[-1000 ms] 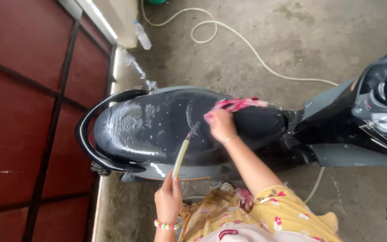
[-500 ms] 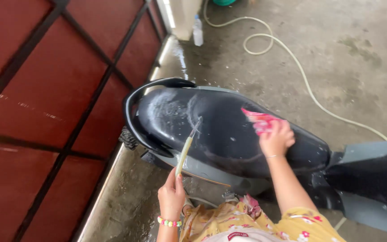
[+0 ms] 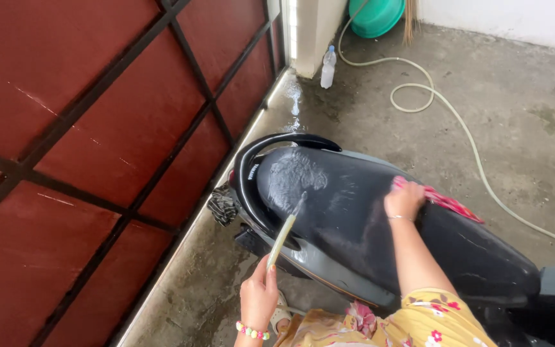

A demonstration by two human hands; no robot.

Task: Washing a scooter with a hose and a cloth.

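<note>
Left hand (image 3: 259,297) grips hose (image 3: 282,232), now spraying seat's (image 3: 354,212) rear edge | right hand (image 3: 404,199) presses pink cloth (image 3: 448,204) flat mid-seat, shifted forward | foam patch remains: washing unfinished.

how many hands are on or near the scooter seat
2: the left hand holds the hose end spraying the seat; the right hand presses a pink cloth on it.

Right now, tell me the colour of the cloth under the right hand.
Pink-red cloth under the right hand, lying on the black scooter seat; head view.
</note>
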